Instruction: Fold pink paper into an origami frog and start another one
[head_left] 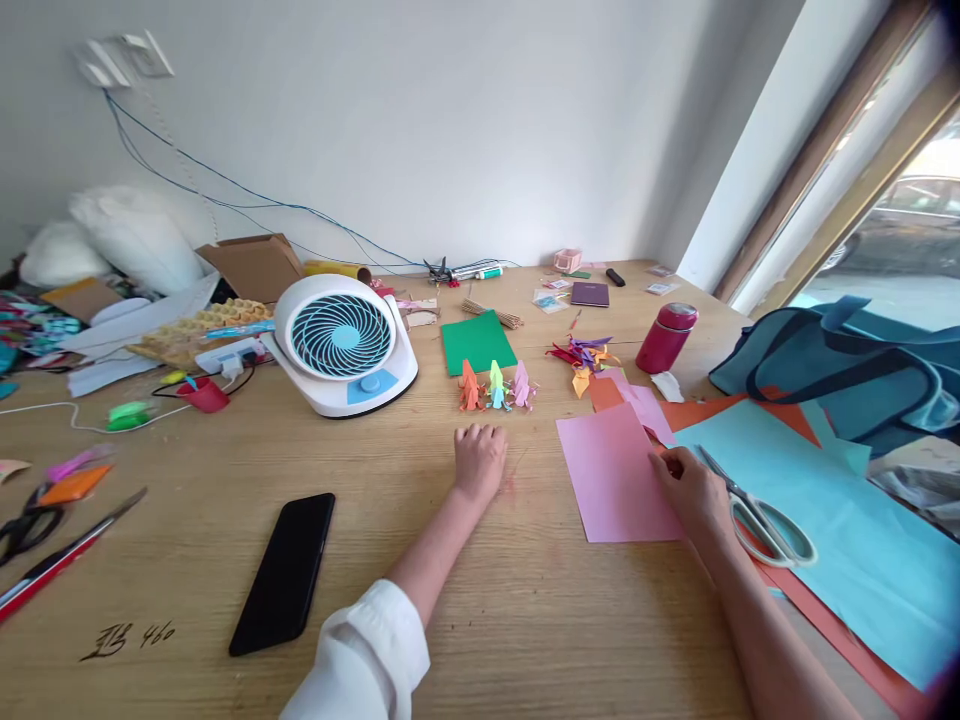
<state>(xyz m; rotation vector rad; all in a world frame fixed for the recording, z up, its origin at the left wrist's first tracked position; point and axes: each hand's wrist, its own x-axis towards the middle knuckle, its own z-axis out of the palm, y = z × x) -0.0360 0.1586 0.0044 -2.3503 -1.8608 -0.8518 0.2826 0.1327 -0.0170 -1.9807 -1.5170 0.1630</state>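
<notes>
My left hand [480, 462] rests on the wooden table with its fingers curled under, and nothing shows in it. Just beyond it, orange, green-and-blue and pink folded-paper figures [497, 388] stand in a short row. At the right, my right hand [696, 490] has its fingers closed at the right edge of a pink sheet of paper [611, 475] lying flat; the fingertips are partly hidden. White-handled scissors [772, 530] lie right beside that hand, on top of large light-blue paper [847, 540].
A white fan [341, 340] stands back left, a black phone [283, 575] front left. Green paper [478, 343] and a bundle of folded paper pieces [581, 355] lie behind the figures. A red bottle [666, 338] and blue bag [847, 370] stand right. A red-handled knife-like tool [71, 550] lies far left.
</notes>
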